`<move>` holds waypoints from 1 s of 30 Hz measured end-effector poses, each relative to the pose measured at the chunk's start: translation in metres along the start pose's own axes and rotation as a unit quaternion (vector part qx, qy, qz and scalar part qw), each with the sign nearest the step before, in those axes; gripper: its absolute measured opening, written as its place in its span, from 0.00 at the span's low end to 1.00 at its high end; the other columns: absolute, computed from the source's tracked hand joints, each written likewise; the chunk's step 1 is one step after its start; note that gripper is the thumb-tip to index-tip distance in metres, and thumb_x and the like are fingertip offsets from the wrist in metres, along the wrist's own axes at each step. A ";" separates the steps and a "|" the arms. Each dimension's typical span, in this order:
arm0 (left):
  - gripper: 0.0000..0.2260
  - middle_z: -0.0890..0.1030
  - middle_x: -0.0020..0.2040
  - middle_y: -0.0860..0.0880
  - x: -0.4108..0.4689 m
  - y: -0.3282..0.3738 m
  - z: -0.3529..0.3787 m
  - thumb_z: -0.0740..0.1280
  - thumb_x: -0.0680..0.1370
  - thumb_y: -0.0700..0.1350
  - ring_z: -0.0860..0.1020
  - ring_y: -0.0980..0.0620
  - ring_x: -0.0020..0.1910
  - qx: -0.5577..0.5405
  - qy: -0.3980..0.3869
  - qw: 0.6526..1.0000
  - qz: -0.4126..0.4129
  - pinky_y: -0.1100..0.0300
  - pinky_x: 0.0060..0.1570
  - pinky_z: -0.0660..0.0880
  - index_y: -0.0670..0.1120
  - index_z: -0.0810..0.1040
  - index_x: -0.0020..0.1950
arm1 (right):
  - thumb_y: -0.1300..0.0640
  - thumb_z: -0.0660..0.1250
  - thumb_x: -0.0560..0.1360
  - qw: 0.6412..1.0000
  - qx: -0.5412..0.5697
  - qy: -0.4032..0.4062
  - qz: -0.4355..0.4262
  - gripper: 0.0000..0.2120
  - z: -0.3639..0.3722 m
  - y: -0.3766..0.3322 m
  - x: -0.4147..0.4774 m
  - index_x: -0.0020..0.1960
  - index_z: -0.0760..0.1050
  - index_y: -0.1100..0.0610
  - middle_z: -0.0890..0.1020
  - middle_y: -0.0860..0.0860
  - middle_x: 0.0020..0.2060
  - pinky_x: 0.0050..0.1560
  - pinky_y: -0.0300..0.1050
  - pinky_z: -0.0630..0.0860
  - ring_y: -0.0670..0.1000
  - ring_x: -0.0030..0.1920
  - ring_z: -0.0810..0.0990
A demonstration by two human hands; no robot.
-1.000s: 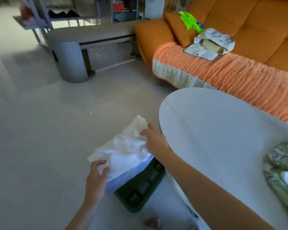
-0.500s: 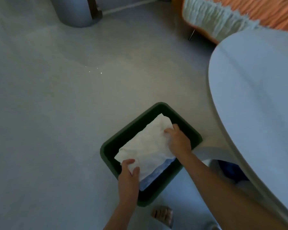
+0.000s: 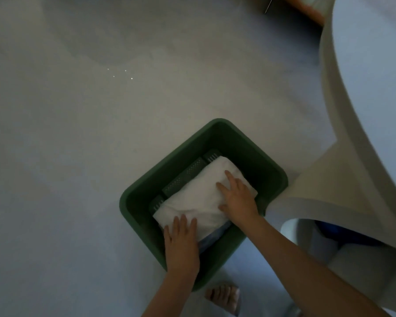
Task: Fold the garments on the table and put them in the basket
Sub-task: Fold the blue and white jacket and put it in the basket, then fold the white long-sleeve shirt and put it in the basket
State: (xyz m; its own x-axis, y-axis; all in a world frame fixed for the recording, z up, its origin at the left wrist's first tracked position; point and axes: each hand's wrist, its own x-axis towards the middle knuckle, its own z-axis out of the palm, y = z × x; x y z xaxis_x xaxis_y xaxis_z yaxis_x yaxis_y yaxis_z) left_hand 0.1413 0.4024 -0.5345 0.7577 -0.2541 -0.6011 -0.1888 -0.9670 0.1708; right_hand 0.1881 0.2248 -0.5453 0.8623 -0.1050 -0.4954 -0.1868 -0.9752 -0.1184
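The folded white garment (image 3: pixel 204 197) lies inside the green basket (image 3: pixel 144 191) on the floor, left of the table (image 3: pixel 373 92). Left hand (image 3: pixel 181 244) presses flat on its near end with fingers straight and together, while the right hand (image 3: pixel 237 200) rests on its right side, fingers spread apart.

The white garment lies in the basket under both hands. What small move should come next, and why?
Probably lift both hands off. The garment lies folded flat inside the basket, and the left hand and right hand only press on it with straight fingers, gripping nothing, so it seems placed.
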 end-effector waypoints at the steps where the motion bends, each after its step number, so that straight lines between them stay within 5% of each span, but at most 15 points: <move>1: 0.28 0.42 0.78 0.47 0.003 -0.004 0.006 0.54 0.82 0.52 0.44 0.45 0.77 0.041 -0.033 0.999 0.003 0.44 0.74 0.44 0.53 0.42 0.77 | 0.49 0.62 0.77 1.000 -0.003 -0.024 0.004 0.32 0.001 -0.001 -0.002 0.76 0.50 0.48 0.43 0.52 0.76 0.70 0.52 0.59 0.57 0.73 0.55; 11: 0.30 0.43 0.78 0.47 0.034 -0.013 0.008 0.57 0.80 0.53 0.46 0.45 0.76 0.100 -0.148 0.984 0.011 0.40 0.72 0.43 0.55 0.43 0.77 | 0.48 0.65 0.75 0.990 -0.011 -0.137 0.046 0.40 0.018 -0.002 0.018 0.77 0.42 0.48 0.43 0.53 0.76 0.72 0.55 0.56 0.56 0.75 0.49; 15: 0.23 0.53 0.77 0.48 0.041 -0.014 -0.020 0.54 0.81 0.54 0.53 0.45 0.75 0.040 -0.185 0.982 0.016 0.44 0.73 0.50 0.55 0.55 0.75 | 0.51 0.63 0.77 0.991 0.062 -0.115 0.039 0.35 0.000 -0.005 0.010 0.76 0.45 0.49 0.46 0.53 0.76 0.72 0.56 0.58 0.57 0.75 0.52; 18: 0.15 0.69 0.70 0.46 0.034 -0.010 -0.057 0.55 0.82 0.48 0.69 0.46 0.66 -0.158 -0.065 0.985 -0.023 0.53 0.68 0.64 0.53 0.70 0.68 | 0.52 0.59 0.79 0.988 0.145 -0.038 0.042 0.32 -0.022 -0.011 -0.011 0.77 0.45 0.48 0.44 0.52 0.77 0.73 0.53 0.56 0.55 0.75 0.51; 21: 0.14 0.76 0.62 0.47 0.021 -0.002 -0.099 0.55 0.82 0.44 0.76 0.49 0.56 -0.188 0.045 0.981 -0.015 0.54 0.60 0.71 0.53 0.74 0.64 | 0.55 0.58 0.80 0.967 0.247 0.002 0.068 0.30 -0.051 -0.020 -0.041 0.77 0.47 0.50 0.48 0.51 0.77 0.71 0.47 0.57 0.54 0.74 0.56; 24: 0.13 0.79 0.59 0.48 -0.001 0.007 -0.133 0.57 0.81 0.44 0.78 0.50 0.52 -0.187 0.032 0.982 0.022 0.60 0.55 0.72 0.52 0.74 0.64 | 0.55 0.57 0.80 0.954 0.290 -0.015 0.072 0.30 -0.079 -0.033 -0.076 0.77 0.47 0.52 0.52 0.53 0.76 0.72 0.46 0.57 0.54 0.74 0.56; 30: 0.15 0.76 0.64 0.48 -0.074 0.022 -0.205 0.58 0.80 0.44 0.75 0.48 0.61 -0.186 0.073 0.976 0.089 0.58 0.61 0.69 0.49 0.74 0.66 | 0.54 0.58 0.80 0.927 0.369 -0.046 0.043 0.31 -0.162 -0.066 -0.156 0.77 0.46 0.56 0.56 0.55 0.75 0.70 0.42 0.55 0.54 0.73 0.58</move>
State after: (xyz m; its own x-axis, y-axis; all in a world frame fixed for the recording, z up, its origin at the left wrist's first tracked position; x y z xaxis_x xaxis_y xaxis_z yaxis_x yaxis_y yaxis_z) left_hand 0.2092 0.4035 -0.3265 0.8201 -0.3860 -0.4224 -0.1062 -0.8281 0.5505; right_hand 0.1424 0.2741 -0.3212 0.7919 -0.1258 -0.5975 -0.5534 -0.5615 -0.6152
